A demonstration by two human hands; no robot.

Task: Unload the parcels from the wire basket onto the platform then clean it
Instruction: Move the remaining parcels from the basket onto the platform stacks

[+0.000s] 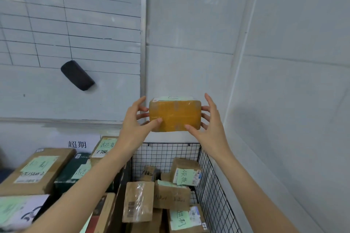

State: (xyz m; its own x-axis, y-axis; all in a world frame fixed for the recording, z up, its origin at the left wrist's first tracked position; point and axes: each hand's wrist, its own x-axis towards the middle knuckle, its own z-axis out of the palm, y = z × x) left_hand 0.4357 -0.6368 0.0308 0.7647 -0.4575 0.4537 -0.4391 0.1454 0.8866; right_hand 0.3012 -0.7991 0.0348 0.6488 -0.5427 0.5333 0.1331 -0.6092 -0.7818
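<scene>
A small yellow-brown taped parcel with a label on its top is held up in front of the wall, above the black wire basket. My left hand grips its left end, thumb on the front face and fingers behind. My right hand grips its right end the same way. Several cardboard parcels with green notes lie inside the basket below.
Left of the basket, several larger boxes with green labels are stacked. A whiteboard with a black eraser hangs on the wall behind. A white wall runs close along the basket's right side.
</scene>
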